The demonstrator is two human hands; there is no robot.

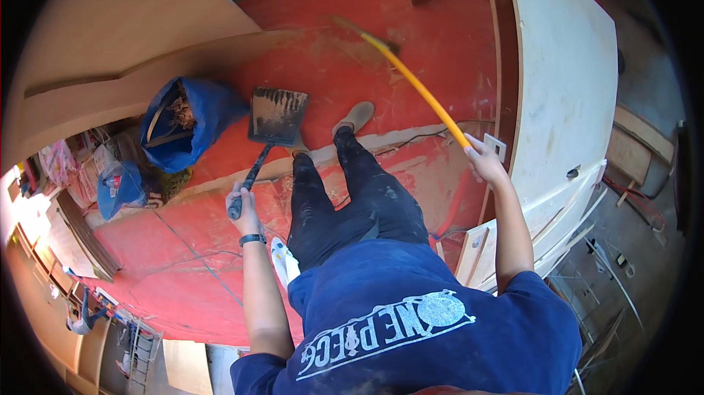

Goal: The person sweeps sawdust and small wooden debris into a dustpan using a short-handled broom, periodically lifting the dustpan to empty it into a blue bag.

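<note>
My two hands are well apart, each wrapped around a handle. My left hand grips the black dustpan near the end of its handle; the pan reaches out ahead, its near edge by my left shoe, and I can't tell whether it touches the red floor. Pale dust streaks the tray. I'd judge it light and stiff, likely plastic, and apt to tip and spill if the wrist rolls, so the handle is the place to hold it, tray level.

My right hand closes around the top of what looks like a broom, its long yellow shaft slanting forward and to the left. The far end is blurred, so I can't make out the bristles. It should feel light but long, swinging easily from this high hold; a grip lower down would steady it.

Left of the dustpan, a blue sack gapes, with scraps inside. As for writing, my navy T-shirt carries large white lettering and a round emblem; I see no readable label on either tool.
</note>
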